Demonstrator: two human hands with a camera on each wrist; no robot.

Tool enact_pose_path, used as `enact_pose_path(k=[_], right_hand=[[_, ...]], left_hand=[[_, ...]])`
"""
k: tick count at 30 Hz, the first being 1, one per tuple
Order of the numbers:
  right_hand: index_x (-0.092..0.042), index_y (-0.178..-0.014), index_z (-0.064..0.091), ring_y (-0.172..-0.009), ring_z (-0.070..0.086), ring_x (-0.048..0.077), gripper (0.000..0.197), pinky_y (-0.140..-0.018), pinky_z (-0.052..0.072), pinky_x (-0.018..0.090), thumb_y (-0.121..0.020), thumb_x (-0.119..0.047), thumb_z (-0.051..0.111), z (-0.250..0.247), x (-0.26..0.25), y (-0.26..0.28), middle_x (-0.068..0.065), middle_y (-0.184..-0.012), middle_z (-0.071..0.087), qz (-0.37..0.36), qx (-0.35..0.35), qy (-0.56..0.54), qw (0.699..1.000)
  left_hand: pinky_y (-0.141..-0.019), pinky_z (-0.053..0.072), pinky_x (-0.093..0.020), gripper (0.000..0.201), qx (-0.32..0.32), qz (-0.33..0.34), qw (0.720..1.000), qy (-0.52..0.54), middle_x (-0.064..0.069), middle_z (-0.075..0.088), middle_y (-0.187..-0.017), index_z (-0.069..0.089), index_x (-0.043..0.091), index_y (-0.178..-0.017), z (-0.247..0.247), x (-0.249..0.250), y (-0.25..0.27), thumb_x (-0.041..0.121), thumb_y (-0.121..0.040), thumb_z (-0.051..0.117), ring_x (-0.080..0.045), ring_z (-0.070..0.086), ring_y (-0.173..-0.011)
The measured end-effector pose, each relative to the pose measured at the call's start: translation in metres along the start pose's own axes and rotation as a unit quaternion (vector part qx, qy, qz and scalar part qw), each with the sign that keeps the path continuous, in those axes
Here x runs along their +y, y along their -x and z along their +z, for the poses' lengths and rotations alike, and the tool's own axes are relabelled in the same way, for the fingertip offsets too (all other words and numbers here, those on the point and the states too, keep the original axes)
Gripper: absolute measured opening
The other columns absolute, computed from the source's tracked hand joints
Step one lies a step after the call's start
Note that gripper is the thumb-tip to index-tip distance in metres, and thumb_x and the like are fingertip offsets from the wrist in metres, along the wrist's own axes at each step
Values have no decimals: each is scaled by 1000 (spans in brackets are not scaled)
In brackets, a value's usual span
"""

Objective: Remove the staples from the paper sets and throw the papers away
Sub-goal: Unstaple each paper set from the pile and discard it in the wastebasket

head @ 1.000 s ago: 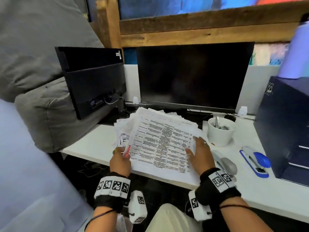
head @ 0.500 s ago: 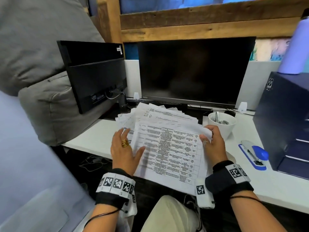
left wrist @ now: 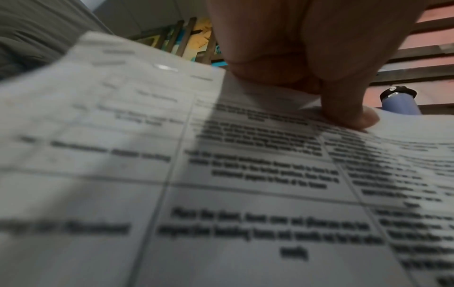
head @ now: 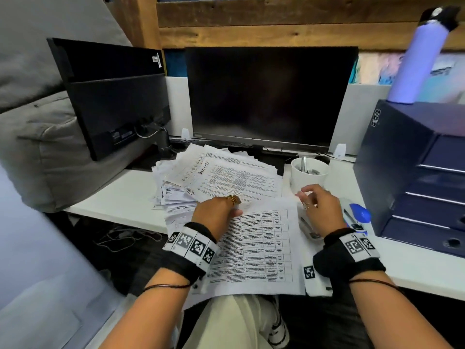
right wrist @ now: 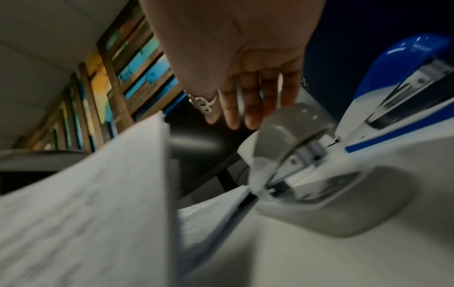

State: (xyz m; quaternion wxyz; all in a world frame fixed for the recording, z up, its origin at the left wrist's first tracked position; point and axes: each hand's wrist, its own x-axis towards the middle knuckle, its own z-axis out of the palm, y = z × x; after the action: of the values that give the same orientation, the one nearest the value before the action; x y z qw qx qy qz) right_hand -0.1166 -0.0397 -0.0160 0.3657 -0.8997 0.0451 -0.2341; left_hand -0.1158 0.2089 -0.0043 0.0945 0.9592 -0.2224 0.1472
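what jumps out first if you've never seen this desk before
A messy paper pile sprawls in the middle of the white desk, before a dark monitor. Nearer the person, the left hand grips a printed paper set that overhangs the desk edge, while the right hand hovers open over a grey stapler. A lilac bottle stands on navy drawers at right.

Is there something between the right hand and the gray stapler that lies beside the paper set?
Nothing visible. The right hand hovers open just above the gray stapler, its fingers in clear air; the paper set lies beside it, under the left hand.
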Motion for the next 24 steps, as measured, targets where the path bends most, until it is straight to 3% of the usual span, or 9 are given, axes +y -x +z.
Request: enact_pose_path(k=[2,5,8,10,13,15,18,22,24], right_hand=[[-11,-105,61,-91,57,24,30,-78,42,29,-95,-36,49,-8,9,-5,12,-100,65,45,-30,143,988],[-5,-110,60,-104,56,30,58,-87,40,32,-94,-55,35,-6,16,-8,15,-113,63,154,-173,249,940],[-7,-88,57,-89,53,29,51,-72,41,29,-93,-54,38,-2,14,-8,14,-97,56,203,-236,192,931],[-9,-74,50,-79,51,29,43,-63,37,27,-96,-44,41,-3,11,-7,10,-84,52,215,-236,149,936],[-3,-119,52,-109,53,33,42,-86,41,32,-97,-37,44,-6,9,-8,16,-114,56,202,-218,91,950],[-5,-133,38,-110,54,32,57,-94,45,38,-92,-43,51,-10,-1,-10,17,-124,55,204,-196,-32,959],[-16,-129,29,-94,59,25,60,-74,54,36,-85,-27,66,-24,-22,-8,10,-108,56,160,-117,-271,942],[-15,-116,44,-93,60,24,29,-78,55,41,-91,-4,54,-23,-60,6,0,-94,59,87,-85,-327,937],[-14,-115,48,-98,60,24,27,-81,54,39,-91,-1,49,-11,-71,20,1,-100,62,88,-58,-353,930]], left_hand=[[-71,42,-28,25,-4,6,1000,2,-3,67,-101,56,20,-107,1,3,2,39,-97,43,-23,61,-95],[-70,42,-27,29,-14,16,1000,-9,-2,66,-104,54,22,-117,1,8,3,39,-97,42,-21,60,-95],[-66,38,-25,30,-5,32,999,-33,-1,65,-100,53,21,-117,-1,13,4,40,-97,40,-20,60,-90],[-63,38,-25,29,3,42,998,-42,-1,65,-96,54,20,-112,-2,14,6,40,-98,39,-20,60,-86],[-62,42,-25,30,3,51,998,-41,0,65,-89,54,20,-105,-3,15,10,42,-98,34,-20,60,-79],[-60,40,-25,32,6,60,997,-42,2,64,-86,54,20,-103,-5,16,12,43,-98,32,-20,60,-77],[-58,33,-25,34,4,68,995,-72,1,64,-86,56,19,-101,-10,21,16,43,-98,32,-20,60,-77],[-59,31,-25,33,-14,78,991,-110,1,64,-91,55,20,-102,-17,33,23,42,-98,30,-21,60,-81],[-60,31,-25,33,-19,82,989,-118,1,64,-92,54,20,-102,-19,40,26,41,-99,29,-21,60,-82]])
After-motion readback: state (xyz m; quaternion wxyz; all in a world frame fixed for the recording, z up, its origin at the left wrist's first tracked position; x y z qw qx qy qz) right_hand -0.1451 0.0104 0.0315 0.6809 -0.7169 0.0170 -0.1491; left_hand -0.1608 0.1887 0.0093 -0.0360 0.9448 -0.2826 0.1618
